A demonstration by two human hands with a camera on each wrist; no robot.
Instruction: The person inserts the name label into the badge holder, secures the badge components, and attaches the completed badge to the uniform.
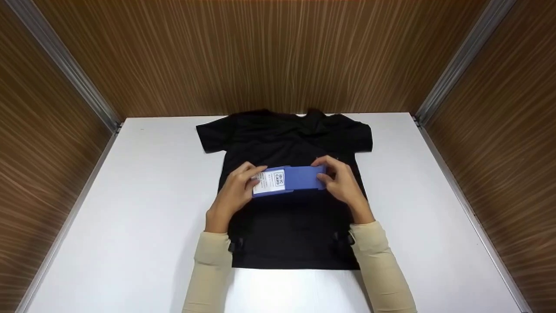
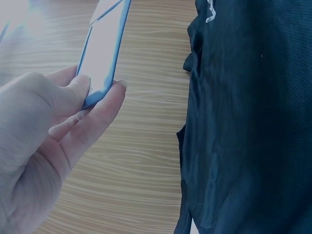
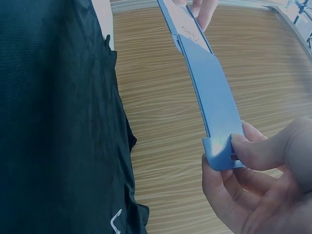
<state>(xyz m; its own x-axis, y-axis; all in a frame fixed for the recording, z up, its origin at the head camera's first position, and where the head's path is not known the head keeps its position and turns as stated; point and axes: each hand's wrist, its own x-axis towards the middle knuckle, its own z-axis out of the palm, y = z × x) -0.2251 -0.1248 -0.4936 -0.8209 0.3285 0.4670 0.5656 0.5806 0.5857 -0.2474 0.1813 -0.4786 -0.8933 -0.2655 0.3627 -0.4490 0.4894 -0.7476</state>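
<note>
A blue ID card holder, drawn out lengthwise, is held up above a black T-shirt. Its left part shows a white insert printed "ID/IC CARD". My left hand pinches the left end between thumb and fingers, as the left wrist view confirms. At the plain blue end, my right hand grips with the thumb on the face and fingers behind; in the right wrist view that thumb lies near a small slot. The shirt lies spread flat, collar away from me, sleeves out to both sides.
The shirt rests on a white table. Wood-grain panels stand around it, with a back wall close behind the collar and metal rails at the corners. White table surface shows on both sides of the shirt.
</note>
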